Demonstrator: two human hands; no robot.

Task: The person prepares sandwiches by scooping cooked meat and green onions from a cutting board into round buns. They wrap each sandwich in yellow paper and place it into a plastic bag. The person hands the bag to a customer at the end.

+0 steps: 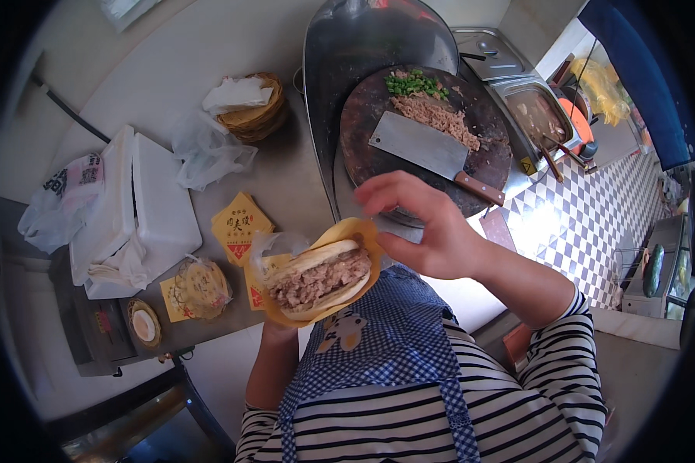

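Note:
My left hand [282,331], mostly hidden, supports from below a split flatbread bun [318,283] packed with chopped meat. A yellow paper sleeve [356,231] wraps the bun, its filled side facing up. Clear plastic [275,246] shows at the sleeve's left edge, perhaps a glove. Just right of the sleeve is my right hand [434,226], empty, with fingers apart and curved; whether its thumb touches the paper I cannot tell. Beyond it, a cleaver [420,144] lies on a round chopping block [370,116] beside chopped meat [437,118] and chopped green pepper [414,83].
On the counter at left are printed paper sleeves [237,223], a white foam box [165,202], plastic bags [214,150], a wicker basket [260,124] and a small basket [145,324]. Right of the block sits a steel pan of broth [536,116]. A metal guard [324,75] rises behind the block.

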